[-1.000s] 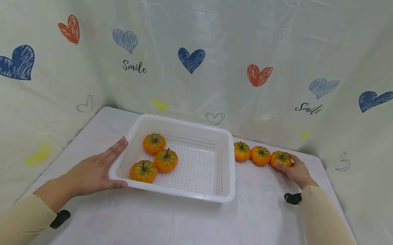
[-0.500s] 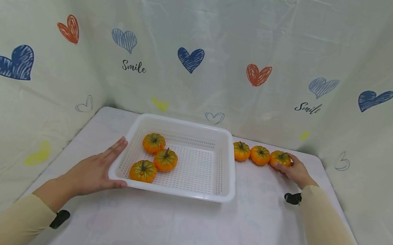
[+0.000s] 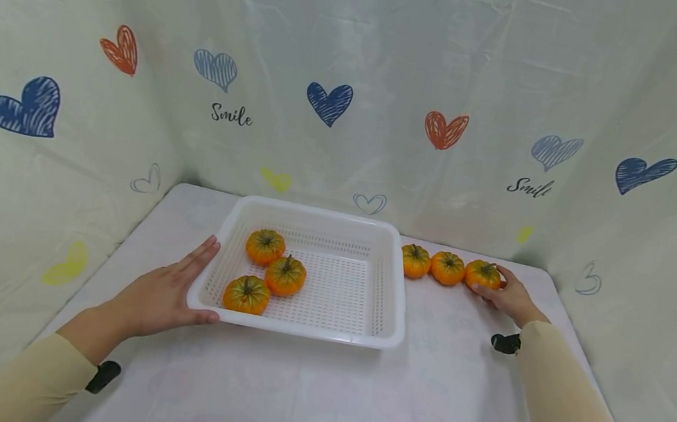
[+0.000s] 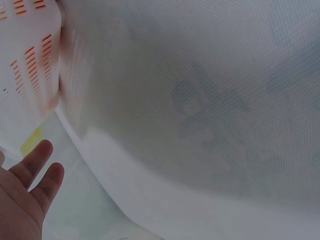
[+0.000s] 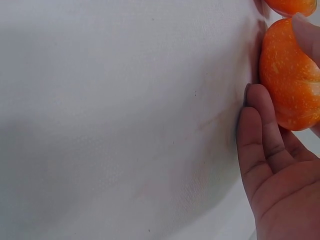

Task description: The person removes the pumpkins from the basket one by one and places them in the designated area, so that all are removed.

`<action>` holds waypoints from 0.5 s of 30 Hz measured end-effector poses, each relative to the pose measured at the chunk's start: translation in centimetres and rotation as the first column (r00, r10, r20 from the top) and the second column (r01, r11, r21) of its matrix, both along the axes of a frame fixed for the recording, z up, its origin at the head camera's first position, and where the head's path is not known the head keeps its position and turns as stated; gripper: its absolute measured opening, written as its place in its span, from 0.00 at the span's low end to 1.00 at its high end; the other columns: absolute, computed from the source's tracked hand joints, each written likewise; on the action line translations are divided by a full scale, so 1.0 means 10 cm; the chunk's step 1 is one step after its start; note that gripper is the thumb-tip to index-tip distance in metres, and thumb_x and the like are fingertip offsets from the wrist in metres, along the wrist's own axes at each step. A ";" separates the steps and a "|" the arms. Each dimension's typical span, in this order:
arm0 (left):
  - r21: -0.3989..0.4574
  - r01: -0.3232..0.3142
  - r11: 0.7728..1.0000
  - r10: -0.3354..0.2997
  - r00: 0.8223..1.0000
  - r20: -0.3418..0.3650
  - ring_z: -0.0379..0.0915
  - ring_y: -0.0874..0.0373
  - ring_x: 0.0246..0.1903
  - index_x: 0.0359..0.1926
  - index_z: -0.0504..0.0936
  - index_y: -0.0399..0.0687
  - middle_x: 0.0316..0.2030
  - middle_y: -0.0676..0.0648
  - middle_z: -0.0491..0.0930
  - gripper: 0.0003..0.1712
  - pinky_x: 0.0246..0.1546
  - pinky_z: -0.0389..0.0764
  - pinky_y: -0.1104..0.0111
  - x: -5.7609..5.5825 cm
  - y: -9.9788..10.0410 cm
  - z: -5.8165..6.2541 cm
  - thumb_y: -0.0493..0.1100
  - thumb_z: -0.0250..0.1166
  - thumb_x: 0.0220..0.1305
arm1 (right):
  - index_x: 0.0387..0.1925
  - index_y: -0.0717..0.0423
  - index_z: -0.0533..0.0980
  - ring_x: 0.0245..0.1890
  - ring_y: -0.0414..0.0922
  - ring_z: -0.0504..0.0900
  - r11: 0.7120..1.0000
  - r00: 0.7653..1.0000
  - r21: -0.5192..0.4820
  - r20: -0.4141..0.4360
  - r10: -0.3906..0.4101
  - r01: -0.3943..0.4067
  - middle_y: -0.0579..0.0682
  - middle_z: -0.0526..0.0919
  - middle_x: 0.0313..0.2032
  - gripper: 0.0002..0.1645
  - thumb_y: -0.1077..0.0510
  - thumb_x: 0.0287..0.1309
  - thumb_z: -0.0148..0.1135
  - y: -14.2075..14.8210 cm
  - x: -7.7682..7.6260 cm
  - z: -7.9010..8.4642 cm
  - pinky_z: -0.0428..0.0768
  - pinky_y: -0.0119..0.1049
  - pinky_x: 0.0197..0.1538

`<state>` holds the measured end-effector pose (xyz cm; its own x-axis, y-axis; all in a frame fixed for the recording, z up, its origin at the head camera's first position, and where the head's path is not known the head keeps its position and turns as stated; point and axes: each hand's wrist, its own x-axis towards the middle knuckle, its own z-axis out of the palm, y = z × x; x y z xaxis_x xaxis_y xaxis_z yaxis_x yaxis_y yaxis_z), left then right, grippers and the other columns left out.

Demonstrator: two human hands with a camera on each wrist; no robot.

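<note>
A white plastic basket [image 3: 330,339] stands on the table with three small orange-and-green pumpkins inside, one of them a front-left pumpkin [image 3: 247,295]. My left hand [image 3: 156,298] rests at its left front corner, fingers straight along the left rim and thumb by the front rim. In the left wrist view, two fingers [image 4: 49,182] stretch out below the basket's slotted wall. Right of the basket three more pumpkins form a row. My right hand [image 3: 510,297] holds the rightmost pumpkin [image 3: 480,274] between thumb and fingers; its orange side fills the right edge of the right wrist view.
The other two pumpkins of the row are a middle pumpkin [image 3: 447,269] and a left pumpkin [image 3: 415,261] close by the basket's right wall. A pale cloth covers the table [image 3: 305,395]. Behind and beside it hangs a white curtain [image 3: 383,42] printed with hearts.
The right thumb has shifted slightly lower on the rightmost pumpkin. The left hand, basket and other pumpkins stay where they were.
</note>
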<state>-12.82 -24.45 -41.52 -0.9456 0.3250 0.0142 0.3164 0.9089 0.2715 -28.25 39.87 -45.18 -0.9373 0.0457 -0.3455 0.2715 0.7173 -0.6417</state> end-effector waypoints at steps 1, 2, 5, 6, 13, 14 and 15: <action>0.000 0.001 1.000 -0.001 1.000 -0.002 0.69 0.32 0.60 0.80 0.34 0.52 0.79 0.45 0.37 0.69 0.55 0.73 0.39 0.00 0.00 0.00 0.79 0.59 0.53 | 0.76 0.66 0.32 0.67 0.71 0.55 1.000 1.000 0.000 0.002 -0.002 0.002 0.80 0.46 0.70 0.69 0.34 0.60 0.65 0.00 0.01 0.01 0.55 0.64 0.69; 0.000 0.001 1.000 -0.001 1.000 -0.004 0.69 0.32 0.60 0.80 0.34 0.52 0.79 0.45 0.37 0.69 0.54 0.73 0.39 0.00 0.00 -0.01 0.80 0.59 0.53 | 0.76 0.66 0.32 0.67 0.70 0.55 1.000 1.000 -0.002 0.006 -0.007 0.007 0.80 0.46 0.70 0.69 0.34 0.60 0.65 0.00 0.02 0.01 0.55 0.63 0.69; 0.002 0.006 1.000 -0.006 1.000 -0.010 0.69 0.32 0.60 0.80 0.34 0.52 0.79 0.45 0.37 0.69 0.55 0.73 0.40 -0.01 -0.01 -0.02 0.79 0.60 0.53 | 0.75 0.67 0.30 0.66 0.70 0.57 1.000 1.000 -0.010 0.015 -0.014 0.014 0.80 0.46 0.69 0.70 0.35 0.60 0.65 0.00 0.05 0.03 0.55 0.63 0.69; 0.002 0.009 1.000 -0.009 1.000 -0.010 0.69 0.32 0.60 0.80 0.34 0.52 0.79 0.45 0.37 0.69 0.55 0.73 0.40 -0.01 -0.01 -0.02 0.79 0.60 0.54 | 0.75 0.68 0.29 0.65 0.69 0.59 1.000 1.000 -0.006 0.015 -0.015 0.015 0.80 0.47 0.69 0.70 0.36 0.61 0.65 0.01 0.06 0.04 0.56 0.63 0.69; 0.008 0.013 1.000 -0.013 1.000 -0.003 0.68 0.32 0.60 0.80 0.34 0.51 0.79 0.46 0.36 0.69 0.55 0.73 0.39 -0.02 -0.01 -0.02 0.79 0.60 0.54 | 0.73 0.70 0.24 0.55 0.65 0.75 1.000 1.000 -0.006 -0.018 0.000 0.000 0.82 0.46 0.68 0.67 0.43 0.66 0.63 0.07 0.11 0.25 0.69 0.56 0.63; 0.009 0.013 1.000 -0.013 1.000 -0.002 0.68 0.32 0.60 0.80 0.34 0.51 0.79 0.45 0.36 0.69 0.55 0.73 0.39 -0.02 -0.01 -0.02 0.79 0.59 0.54 | 0.73 0.70 0.25 0.56 0.66 0.75 1.000 0.999 -0.006 -0.035 0.008 -0.008 0.82 0.46 0.69 0.66 0.44 0.66 0.63 0.07 0.11 0.31 0.70 0.56 0.62; 0.007 0.012 1.000 -0.012 1.000 -0.002 0.68 0.32 0.60 0.80 0.34 0.51 0.79 0.45 0.36 0.69 0.55 0.73 0.39 -0.02 -0.02 -0.02 0.80 0.59 0.54 | 0.74 0.69 0.26 0.57 0.67 0.74 1.000 0.998 -0.006 -0.054 0.016 -0.017 0.81 0.46 0.69 0.66 0.43 0.66 0.64 0.06 0.11 0.36 0.71 0.57 0.62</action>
